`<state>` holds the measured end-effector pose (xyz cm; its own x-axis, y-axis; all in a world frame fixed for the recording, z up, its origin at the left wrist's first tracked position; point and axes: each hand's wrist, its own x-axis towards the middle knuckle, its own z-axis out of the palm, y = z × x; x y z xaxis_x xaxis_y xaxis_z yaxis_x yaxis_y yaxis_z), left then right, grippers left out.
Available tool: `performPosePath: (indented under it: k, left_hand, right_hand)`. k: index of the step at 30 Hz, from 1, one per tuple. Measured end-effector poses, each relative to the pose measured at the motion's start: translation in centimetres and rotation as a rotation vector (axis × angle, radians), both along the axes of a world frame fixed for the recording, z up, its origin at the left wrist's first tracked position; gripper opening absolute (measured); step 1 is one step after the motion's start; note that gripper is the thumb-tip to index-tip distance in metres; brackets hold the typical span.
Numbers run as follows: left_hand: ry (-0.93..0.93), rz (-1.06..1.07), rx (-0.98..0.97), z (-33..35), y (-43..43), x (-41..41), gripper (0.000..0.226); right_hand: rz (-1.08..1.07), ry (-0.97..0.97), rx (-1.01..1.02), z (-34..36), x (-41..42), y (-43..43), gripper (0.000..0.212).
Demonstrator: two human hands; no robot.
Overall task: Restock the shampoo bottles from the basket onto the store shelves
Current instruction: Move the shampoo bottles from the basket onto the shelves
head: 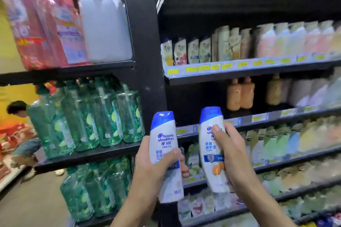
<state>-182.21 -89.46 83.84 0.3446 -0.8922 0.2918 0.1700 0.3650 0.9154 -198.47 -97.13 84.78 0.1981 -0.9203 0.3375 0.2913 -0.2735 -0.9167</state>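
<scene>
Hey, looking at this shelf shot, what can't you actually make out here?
All in the head view:
- Basket: out of frame.
- Right shampoo bottle: the right hand covers much of its label.
- Left shampoo bottle: the left hand hides the lower label.
- Yellow price tags: blurred and too small to read.
- Pastel products on the right shelves: motion blur, so the brands are unreadable.

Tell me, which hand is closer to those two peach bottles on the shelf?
Right. The right hand is below the peach bottles; the left hand is farther left.
</scene>
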Motion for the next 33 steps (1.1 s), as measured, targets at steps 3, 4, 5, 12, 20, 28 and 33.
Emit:
performPosePath:
  k: [3, 4, 5, 12, 20, 28, 33]
  left_hand:
    - [-0.035, 0.0, -0.024, 2.5, -2.5, -1.6, 0.066]
    - [-0.048, 0.01, -0.033, 3.4, -3.5, -2.3, 0.063]
    - [-0.058, 0.026, -0.045, 4.3, -4.6, -3.0, 0.058]
    - [-0.166, 0.154, -0.167, 10.5, -14.7, -7.0, 0.038]
    - [-0.255, 0.285, -0.174, 18.5, -25.3, -9.8, 0.035]
    - [-0.249, 0.37, -0.162, 22.3, -32.5, -7.6, 0.041]
    - [-0.264, 0.438, -0.134, 23.1, -36.2, -6.2, 0.042]
  right_hand:
    - [-0.044, -0.018, -0.064, 2.2, -1.8, -3.1, 0.025]
    - [-0.056, -0.026, -0.086, 3.0, -2.4, -4.3, 0.024]
    - [-0.06, -0.034, -0.103, 3.8, -3.1, -5.6, 0.021]
    - [-0.074, -0.058, -0.227, 9.7, -6.1, -17.7, 0.018]
    - [-0.022, -0.096, -0.333, 16.7, -7.5, -28.7, 0.021]
    - [-0.005, -0.132, -0.412, 19.8, -5.9, -34.2, 0.021]
    - [-0.003, -0.154, -0.415, 20.2, -5.6, -35.6, 0.021]
